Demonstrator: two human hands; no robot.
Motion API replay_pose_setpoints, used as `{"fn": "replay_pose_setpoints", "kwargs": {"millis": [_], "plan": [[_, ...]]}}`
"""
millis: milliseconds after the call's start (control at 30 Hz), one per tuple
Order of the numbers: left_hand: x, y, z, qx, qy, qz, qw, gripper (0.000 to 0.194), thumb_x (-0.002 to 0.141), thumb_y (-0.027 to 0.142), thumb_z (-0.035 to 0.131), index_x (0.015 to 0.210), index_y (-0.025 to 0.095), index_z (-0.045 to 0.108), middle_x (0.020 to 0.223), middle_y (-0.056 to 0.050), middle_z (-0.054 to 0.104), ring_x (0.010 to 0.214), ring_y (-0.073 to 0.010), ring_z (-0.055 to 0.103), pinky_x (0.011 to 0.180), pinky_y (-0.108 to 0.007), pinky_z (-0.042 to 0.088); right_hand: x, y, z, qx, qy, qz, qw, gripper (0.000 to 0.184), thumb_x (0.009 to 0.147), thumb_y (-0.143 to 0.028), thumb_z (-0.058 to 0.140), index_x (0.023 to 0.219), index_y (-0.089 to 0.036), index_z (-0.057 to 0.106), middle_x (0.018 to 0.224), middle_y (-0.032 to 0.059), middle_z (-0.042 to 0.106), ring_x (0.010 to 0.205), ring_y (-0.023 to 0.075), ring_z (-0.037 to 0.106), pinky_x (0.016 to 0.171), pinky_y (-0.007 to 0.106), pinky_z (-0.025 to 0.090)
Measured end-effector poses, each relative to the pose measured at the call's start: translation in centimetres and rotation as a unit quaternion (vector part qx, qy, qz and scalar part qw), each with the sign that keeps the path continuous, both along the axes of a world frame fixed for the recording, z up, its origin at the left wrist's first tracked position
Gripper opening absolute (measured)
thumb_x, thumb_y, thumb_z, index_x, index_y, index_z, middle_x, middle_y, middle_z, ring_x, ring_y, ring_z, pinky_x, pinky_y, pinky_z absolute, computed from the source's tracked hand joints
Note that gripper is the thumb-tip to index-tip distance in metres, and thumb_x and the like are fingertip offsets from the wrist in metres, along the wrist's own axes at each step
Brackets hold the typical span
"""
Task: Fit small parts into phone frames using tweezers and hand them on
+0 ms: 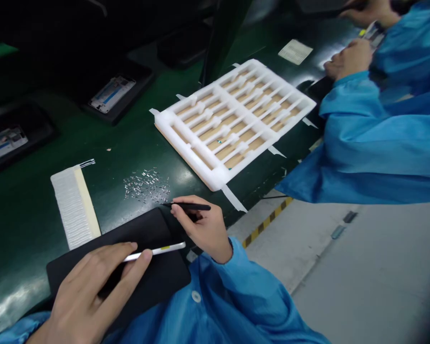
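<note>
At the far left of the glossy green tabletop, two phone-like devices lay in black trays, and nearer me sat a white bristled strip on a cream backing. My left hand rested over a black pad, curled closed around a slim white pen-like tool with a yellow band. My right hand pinched black tweezers, their tips just beside a loose scatter of tiny silver metal parts. I judged that a slip of the tips or too hard a squeeze could flick a part away, and a brushing cuff could spread the scatter. Further right, a white foam tray was held down with white tape. Past it, a co-worker's hands worked in blue sleeves. Yellow-and-black hazard tape edged the grey floor.
</note>
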State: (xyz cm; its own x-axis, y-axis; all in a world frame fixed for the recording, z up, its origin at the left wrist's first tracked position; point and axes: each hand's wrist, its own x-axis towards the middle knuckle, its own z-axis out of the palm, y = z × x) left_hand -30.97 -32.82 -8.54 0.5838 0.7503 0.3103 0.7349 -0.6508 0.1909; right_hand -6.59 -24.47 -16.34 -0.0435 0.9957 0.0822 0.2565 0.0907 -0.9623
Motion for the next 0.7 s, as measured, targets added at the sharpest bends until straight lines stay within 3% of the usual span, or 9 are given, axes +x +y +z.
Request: {"fn": "replay_pose_setpoints", "kwargs": {"millis": [300, 400, 467, 533, 633, 700], "plan": [[0.4, 0.4, 0.8, 0.025, -0.028, -0.009, 0.999, 0.039, 0.101, 0.0, 0.051, 0.134, 0.013, 0.069, 0.12, -0.013, 0.073, 0.116, -0.0229, 0.07, 0.095, -0.031, 0.056, 1.4, 0.9, 1.2, -0.059, 0.09, 0.064, 0.992, 0.018, 0.095, -0.035, 0.076, 0.1, -0.018, 0.08, 0.082, 0.0058, 0.083, 0.075, 0.0207, 0.082, 0.073, 0.03, 0.07], [0.1, 0.5, 1.0, -0.013, -0.055, 0.012, 0.998, 0.041, 0.101, 0.004, 0.055, 0.138, 0.017, 0.067, 0.124, -0.011, 0.074, 0.115, -0.0205, 0.072, 0.099, -0.028, 0.056, 2.5, 0.6, 2.4, -0.051, 0.133, 0.052, 0.989, 0.014, 0.094, -0.033, 0.079, 0.098, -0.02, 0.081, 0.08, 0.0047, 0.083, 0.073, 0.0208, 0.082, 0.072, 0.03, 0.072], [0.0, 1.3, 1.3, -0.087, -0.085, 0.056, 0.991, 0.04, 0.103, 0.01, 0.057, 0.139, 0.023, 0.068, 0.127, -0.007, 0.074, 0.112, -0.0178, 0.073, 0.097, -0.025, 0.057, 3.0, 0.2, 3.7, -0.029, 0.155, 0.035, 0.987, 0.008, 0.093, -0.029, 0.081, 0.097, -0.022, 0.081, 0.083, 0.0044, 0.083, 0.072, 0.0207, 0.082, 0.071, 0.03, 0.072], [0.0, 2.6, 1.5, -0.212, -0.109, 0.086, 0.967, 0.034, 0.106, 0.02, 0.055, 0.134, 0.03, 0.071, 0.125, -0.003, 0.075, 0.107, -0.0161, 0.075, 0.09, -0.023, 0.059, 3.3, -0.3, 5.0, -0.001, 0.167, 0.044, 0.985, 0.006, 0.093, -0.025, 0.08, 0.099, -0.025, 0.082, 0.087, 0.0044, 0.083, 0.07, 0.0203, 0.081, 0.068, 0.03, 0.072], [0.3, 4.7, 1.1, -0.38, -0.129, 0.104, 0.91, 0.028, 0.107, 0.032, 0.054, 0.121, 0.032, 0.078, 0.118, 0.0, 0.078, 0.102, -0.0163, 0.075, 0.084, -0.023, 0.06, 2.8, -0.9, 6.3, 0.009, 0.151, 0.118, 0.981, 0.013, 0.094, -0.018, 0.077, 0.1, -0.027, 0.083, 0.095, 0.0041, 0.082, 0.076, 0.0201, 0.081, 0.07, 0.031, 0.071], [0.5, 5.5, 0.4, -0.418, -0.139, 0.118, 0.89, 0.027, 0.105, 0.034, 0.055, 0.119, 0.031, 0.079, 0.115, 0.0, 0.079, 0.102, -0.0172, 0.075, 0.084, -0.025, 0.059, 2.1, -1.2, 6.3, 0.003, 0.113, 0.158, 0.981, 0.013, 0.092, -0.016, 0.076, 0.097, -0.026, 0.083, 0.095, 0.0041, 0.082, 0.081, 0.0205, 0.081, 0.071, 0.03, 0.07]]}}
